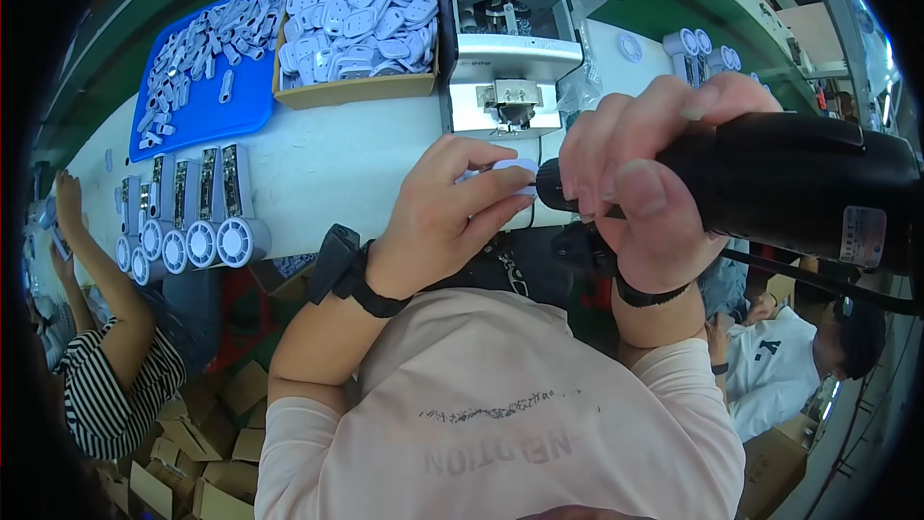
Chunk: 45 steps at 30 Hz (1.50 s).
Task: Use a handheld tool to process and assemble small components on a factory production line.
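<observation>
My right hand (650,169) is wrapped round a black electric screwdriver (789,169), which lies almost level with its nose pointing left. Pinched in the fingers of my left hand (433,207) is a small pale plastic housing (517,166), partly hidden by those fingers. The screwdriver's tip is at the right side of the housing; whether it touches a screw there cannot be made out. Just beyond both hands stands a silver-grey screw feeder (515,53) with a window on top and a metal outlet in front.
A cardboard box (361,92) heaped with pale plastic covers stands left of the feeder. Beside it a blue tray (231,116) carries small elongated parts. Several pale units with round grilles (241,239) line the table's front left edge. Co-workers sit at left (120,366) and right (770,366).
</observation>
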{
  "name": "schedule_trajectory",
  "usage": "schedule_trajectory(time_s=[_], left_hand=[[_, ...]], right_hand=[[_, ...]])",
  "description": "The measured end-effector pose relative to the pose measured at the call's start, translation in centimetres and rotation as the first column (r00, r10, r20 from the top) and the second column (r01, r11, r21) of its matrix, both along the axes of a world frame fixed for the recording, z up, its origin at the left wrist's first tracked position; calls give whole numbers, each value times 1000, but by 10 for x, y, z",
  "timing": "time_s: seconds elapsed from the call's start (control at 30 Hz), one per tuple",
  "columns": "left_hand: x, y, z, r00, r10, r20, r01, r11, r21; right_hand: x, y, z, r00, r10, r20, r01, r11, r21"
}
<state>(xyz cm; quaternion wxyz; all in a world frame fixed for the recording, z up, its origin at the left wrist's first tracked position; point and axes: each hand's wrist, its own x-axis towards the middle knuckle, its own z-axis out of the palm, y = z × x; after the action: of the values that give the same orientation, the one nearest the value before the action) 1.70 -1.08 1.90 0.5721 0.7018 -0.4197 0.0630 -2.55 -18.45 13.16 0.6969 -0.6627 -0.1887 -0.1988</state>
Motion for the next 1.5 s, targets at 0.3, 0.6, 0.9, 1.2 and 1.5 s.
schedule_trajectory(time_s=[0.3,0.6,0.9,1.2,1.5], left_hand=[[-4,-4,-3,1000,-4,11,4,1000,-10],[-7,-4,-1,999,-7,-45,7,1000,-15],[-5,12,-5,1000,-1,-25,2,1000,17],[-6,8,-2,997,-11,-77,15,999,40],[-6,1,-4,998,-16,-63,16,1000,-1]], right_hand=[[-2,-7,-2,999,28,-19,-29,997,-76],[-9,-10,-7,998,64,4,-64,997,32],[56,-19,-67,972,-226,-63,229,973,32],[32,-13,-63,893,-186,-411,203,979,-2],[-5,-13,1,996,13,90,-19,998,65]])
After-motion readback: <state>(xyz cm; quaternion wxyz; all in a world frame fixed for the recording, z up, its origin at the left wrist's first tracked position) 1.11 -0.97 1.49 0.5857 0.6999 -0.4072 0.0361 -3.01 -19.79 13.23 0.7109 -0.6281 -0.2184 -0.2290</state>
